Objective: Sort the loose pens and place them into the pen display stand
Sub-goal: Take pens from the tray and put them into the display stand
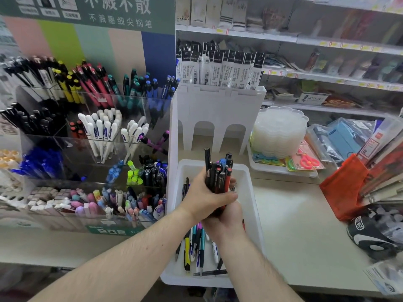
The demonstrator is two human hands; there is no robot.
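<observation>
**A:** Panel shows both hands over the white bin (250, 205) at the front edge of the counter (305, 225). What does each grip hold?

**B:** The left hand (202, 199) wraps its fingers round the middle of an upright bundle of pens (219, 171); the right hand (226, 216) curls round the bundle's lower end, just beneath the left. Both grips are pressed closed on the bundle, none of the fingers spread.

**A:** And the rest of the pens?

**B:** Loose pens (196, 245) lie on the bin floor toward its near end. The pen display stand (91, 136), clear and compartmented, sits at the counter's left side, just beside the bin.

**A:** How should the bundle handle?

**B:** Judged light and stiff: thin plastic barrels, rigid along their length. The barrels look smooth (likely slippery against one another), so a single pen could slide out endwise if the squeeze slackens.

**A:** Best place to take hold?

**B:** Around mid-barrel for the bundle, as the left hand does, with support under the lower tips. For sorting, pinching one pen near its clip end, where it stands clear of the others, seems easiest.
</observation>
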